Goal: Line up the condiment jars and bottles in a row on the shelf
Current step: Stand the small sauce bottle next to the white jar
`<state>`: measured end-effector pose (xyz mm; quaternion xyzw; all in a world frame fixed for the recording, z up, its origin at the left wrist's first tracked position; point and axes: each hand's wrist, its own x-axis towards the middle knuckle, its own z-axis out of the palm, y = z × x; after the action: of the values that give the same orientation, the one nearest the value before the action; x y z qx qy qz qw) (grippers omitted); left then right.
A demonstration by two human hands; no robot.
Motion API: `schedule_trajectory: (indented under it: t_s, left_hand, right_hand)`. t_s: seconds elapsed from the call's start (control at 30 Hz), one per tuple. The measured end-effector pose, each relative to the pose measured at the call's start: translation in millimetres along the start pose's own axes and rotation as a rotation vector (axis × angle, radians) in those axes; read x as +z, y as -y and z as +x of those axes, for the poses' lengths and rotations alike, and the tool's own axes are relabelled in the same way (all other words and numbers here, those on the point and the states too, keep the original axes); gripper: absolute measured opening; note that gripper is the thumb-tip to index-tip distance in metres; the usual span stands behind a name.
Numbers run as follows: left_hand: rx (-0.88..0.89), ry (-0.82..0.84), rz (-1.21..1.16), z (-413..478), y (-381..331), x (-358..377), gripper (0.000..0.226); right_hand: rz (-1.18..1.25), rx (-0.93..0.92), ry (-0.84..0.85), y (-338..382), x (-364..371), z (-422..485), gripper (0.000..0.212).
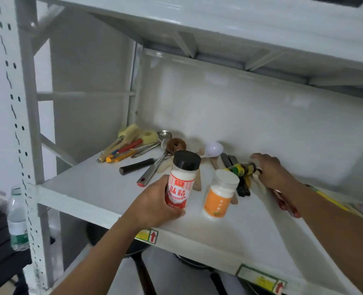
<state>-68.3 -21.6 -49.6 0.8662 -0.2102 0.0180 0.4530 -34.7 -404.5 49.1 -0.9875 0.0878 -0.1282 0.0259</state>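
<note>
Left forearm (104,252), right forearm (333,228) bare; left hand (153,206), right hand (273,172) bare.

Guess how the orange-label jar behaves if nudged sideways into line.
The orange-label jar stands on its base on the smooth white shelf, so it probably slides. It is taller than wide, so a push near the top may tip it. It looks full of white powder, so it is likely hefty for its size.

kitchen storage | white metal shelving (87,188) | loose utensils (153,167) | pans (138,248) beneath
</note>
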Motion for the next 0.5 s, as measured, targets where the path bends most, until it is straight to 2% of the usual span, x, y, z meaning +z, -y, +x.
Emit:
schedule_trajectory:
  t_s: [0.13,0.17,0.27,0.33,0.4,0.5]
  left_hand:
    - [0.022,-0.016,0.007,5.2,4.3,0.8,0.075]
    - [0.022,-0.014,0.009,6.4,5.9,1.5,0.075]
    - [0.031,-0.009,0.027,8.4,9.1,3.4,0.076]
    - [0.031,-0.011,0.028,8.5,9.7,3.9,0.077]
    - [0.029,-0.009,0.029,9.0,10.4,4.5,0.078]
    - [0.036,-0.006,0.026,9.9,11.2,3.6,0.078]
  right_hand:
    - [-0.153,-0.080,0.092,-0.9,3.5,36.8,0.081]
    - [-0.170,-0.118,0.114,3.2,3.4,44.0,0.076]
    - [-0.297,-0.281,0.195,13.2,12.1,61.4,0.034]
    - [-0.420,-0.341,0.257,16.4,21.0,68.1,0.016]
    - [-0.488,-0.346,0.308,18.9,26.6,71.4,0.008]
    - [-0.450,-0.297,0.175,16.3,31.6,75.9,0.013]
